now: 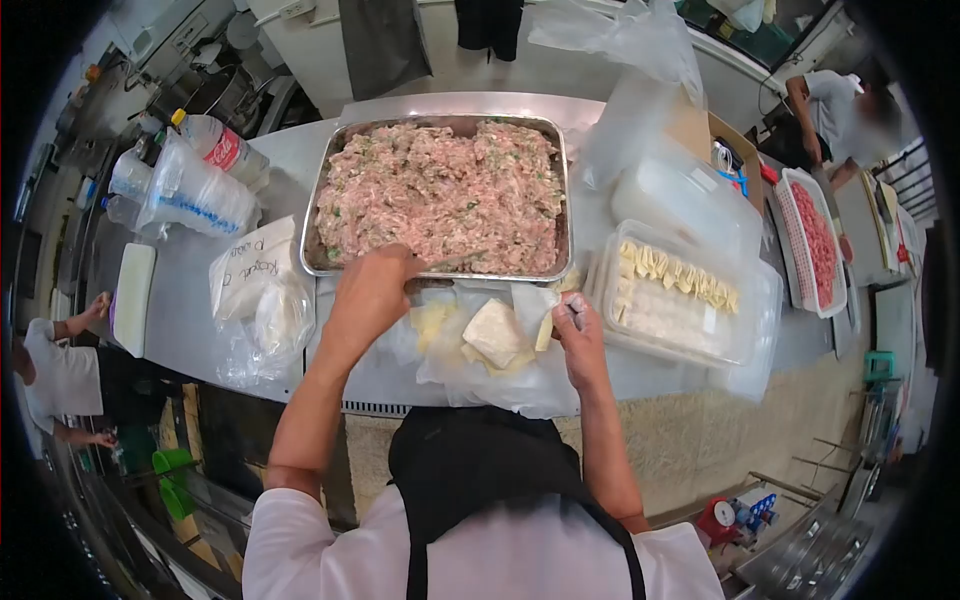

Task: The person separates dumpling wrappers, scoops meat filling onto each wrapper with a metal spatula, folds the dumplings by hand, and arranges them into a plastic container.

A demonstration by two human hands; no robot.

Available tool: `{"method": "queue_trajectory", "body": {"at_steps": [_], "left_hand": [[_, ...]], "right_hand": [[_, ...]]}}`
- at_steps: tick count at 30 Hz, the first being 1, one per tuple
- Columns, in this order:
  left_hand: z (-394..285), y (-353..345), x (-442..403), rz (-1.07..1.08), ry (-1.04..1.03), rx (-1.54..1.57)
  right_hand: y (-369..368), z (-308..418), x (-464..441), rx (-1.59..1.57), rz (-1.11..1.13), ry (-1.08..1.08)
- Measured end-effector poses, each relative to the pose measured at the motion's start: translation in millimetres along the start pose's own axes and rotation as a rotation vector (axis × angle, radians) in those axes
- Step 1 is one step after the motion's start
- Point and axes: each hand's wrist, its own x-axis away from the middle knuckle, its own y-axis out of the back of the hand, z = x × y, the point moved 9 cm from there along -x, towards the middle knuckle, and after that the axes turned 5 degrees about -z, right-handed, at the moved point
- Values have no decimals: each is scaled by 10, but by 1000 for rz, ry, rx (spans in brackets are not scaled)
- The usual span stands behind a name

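Clock directions are read from a squarish stack of pale, thin wrapper sheets [493, 335], which is supported on crumpled translucent plastic film [450, 373] just before the wearer; twelve o'clock is directed away from the body. At three o'clock, a single pale yellow, thin sheet [545, 330] is pinched between the thumb and fingers of the right hand [578, 328]. At ten o'clock, the fingers of the left hand [378, 288] are curled about a thin, flat, greyish implement [455, 262], whose grip is hidden; its blade is directed towards two o'clock from that hand, over the near edge of a pink minced mixture flecked with green [440, 195]. The mixture is contained in a rectangular, shiny metal tray [530, 276], set at eleven o'clock. Between two and three o'clock, folded pale pieces with yellow ruffled edges [680, 275] are held in a clear rectangular plastic container [680, 347]. Farther out in that direction, red-pink meat [818, 240] is held in a white plastic basket [783, 225]. Between nine and ten o'clock, a white bag marked with dark handwriting [255, 262] is seen; beyond it, at ten, a clear bottle with a red label [222, 150] is laid. Co-workers are seen at two o'clock [825, 105] and nine o'clock [65, 375].
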Motion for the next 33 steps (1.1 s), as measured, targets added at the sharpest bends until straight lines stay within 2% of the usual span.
{"method": "queue_trajectory", "body": {"at_steps": [4,6,7,9,10,12,16,18,19,21,22,24,25,27,30,31,33], "left_hand": [[97,-308,-250,26,-52,-27],[198,-624,-319,183,7,-82],[220,-695,-334,187,-1,-83],[138,-689,-357,102,-137,69],[151,-705,-413,103,-142,68],[50,-786,-516,265,-217,287],[-46,-459,-564,142,-197,367],[-32,-347,-581,57,-143,87],[-59,-403,-583,60,-142,93],[-88,-668,-574,152,-126,-127],[-114,-765,-558,152,-123,-126],[-296,-910,-519,176,-255,-111],[-281,-879,-536,172,-257,-112],[-111,-845,-597,263,-122,8],[-51,-691,-696,197,-179,180],[-102,-703,-691,206,-188,179],[-85,-754,-683,230,-81,-38]], "right_hand": [[117,-83,60,-246,-36,-82],[50,-97,103,-658,6,-173],[69,-106,119,-661,-2,-170],[49,-221,171,-864,-13,-298],[51,-265,183,-866,-15,-295],[-6,-357,201,-841,-6,-322],[-36,-241,217,-595,16,-207],[-33,-235,204,-558,-9,-223],[-31,-247,198,-554,-13,-226],[-46,-312,187,-616,-16,-270],[-48,-323,194,-614,-14,-273],[-45,-325,183,-649,-10,-277],[-35,-327,179,-648,-9,-272],[38,-377,195,-659,-64,-290],[103,-425,209,-660,-139,-266],[103,-452,224,-666,-149,-265],[71,-459,198,-743,-108,-268]]}}
